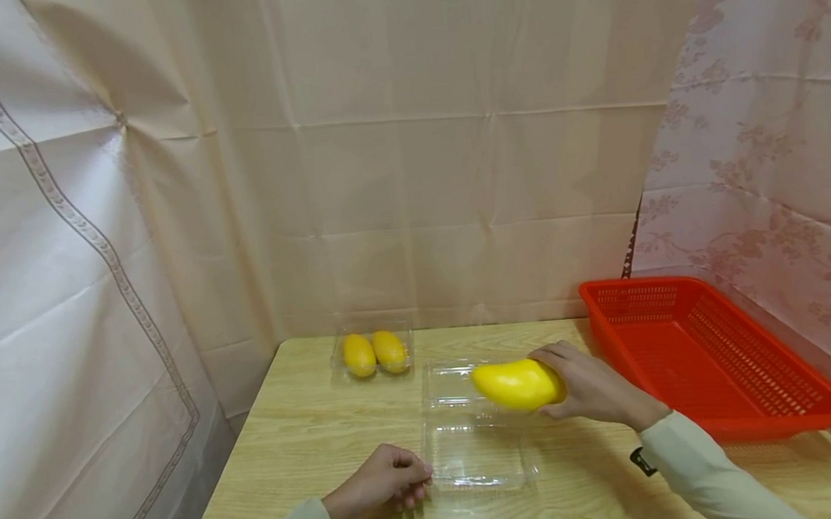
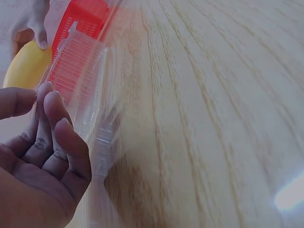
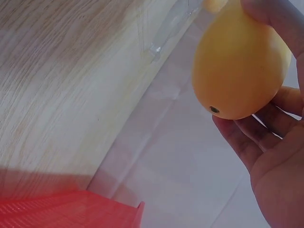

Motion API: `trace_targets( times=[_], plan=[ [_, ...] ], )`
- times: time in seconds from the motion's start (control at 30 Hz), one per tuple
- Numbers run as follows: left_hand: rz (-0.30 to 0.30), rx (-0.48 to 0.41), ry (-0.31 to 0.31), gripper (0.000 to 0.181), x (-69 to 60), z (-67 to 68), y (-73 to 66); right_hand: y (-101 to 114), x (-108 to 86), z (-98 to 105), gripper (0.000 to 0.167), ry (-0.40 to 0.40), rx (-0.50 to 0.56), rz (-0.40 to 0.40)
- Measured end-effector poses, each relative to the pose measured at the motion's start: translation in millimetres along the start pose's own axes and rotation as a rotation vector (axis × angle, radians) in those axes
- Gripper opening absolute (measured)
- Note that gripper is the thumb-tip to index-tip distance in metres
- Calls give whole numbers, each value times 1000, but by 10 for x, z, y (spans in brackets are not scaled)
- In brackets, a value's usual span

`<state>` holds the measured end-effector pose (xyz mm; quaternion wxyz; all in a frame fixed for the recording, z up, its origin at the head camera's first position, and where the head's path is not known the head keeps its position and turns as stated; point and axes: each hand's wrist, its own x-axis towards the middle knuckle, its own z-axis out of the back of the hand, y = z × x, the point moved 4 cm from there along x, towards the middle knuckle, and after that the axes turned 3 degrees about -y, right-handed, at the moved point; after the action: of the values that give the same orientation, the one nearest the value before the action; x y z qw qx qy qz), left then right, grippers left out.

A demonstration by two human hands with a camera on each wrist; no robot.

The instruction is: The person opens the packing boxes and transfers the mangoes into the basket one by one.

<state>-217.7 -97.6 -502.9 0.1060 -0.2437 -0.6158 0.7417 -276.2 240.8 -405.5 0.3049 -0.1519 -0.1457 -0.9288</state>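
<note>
In the head view my right hand point(image 1: 594, 383) grips a yellow mango point(image 1: 517, 385) above an open clear plastic clamshell box point(image 1: 475, 448). The right wrist view shows the mango point(image 3: 237, 66) with a small dark stem spot, fingers and thumb around it. At the box's near left corner, my left hand point(image 1: 388, 480) pinches the rim between thumb and fingertips. Up close in the left wrist view, the thumb and index finger of the left hand point(image 2: 42, 161) meet at the clear plastic edge, the other fingers loosely bent.
Another clear box point(image 1: 408, 359) with two yellow mangoes point(image 1: 374, 353) stands at the table's back left. A red perforated plastic basket point(image 1: 681, 355) sits on the right side. Pale curtains point(image 1: 453, 171) hang behind and on both sides of the wooden table point(image 1: 284, 447).
</note>
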Motion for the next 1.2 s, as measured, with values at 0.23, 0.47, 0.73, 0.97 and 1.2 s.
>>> trace_targets(
  times=[0.23,0.47,0.73,0.97,1.2],
  plan=[
    [-3,0,-4,29,-4,2,9,-81,-36,26,79,-23,-5,-30],
    [2,1,-12,26,2,-9,18,-130,-75,95,80,-38,-4,-57],
    [1,6,-7,27,5,-2,17,-205,-117,155,76,-22,12,-115],
    [-2,0,-5,27,7,-1,40,-289,-163,207,76,-36,17,-131],
    [-9,-1,-4,28,10,6,37,-376,-204,260,74,-55,27,-145]
  ],
)
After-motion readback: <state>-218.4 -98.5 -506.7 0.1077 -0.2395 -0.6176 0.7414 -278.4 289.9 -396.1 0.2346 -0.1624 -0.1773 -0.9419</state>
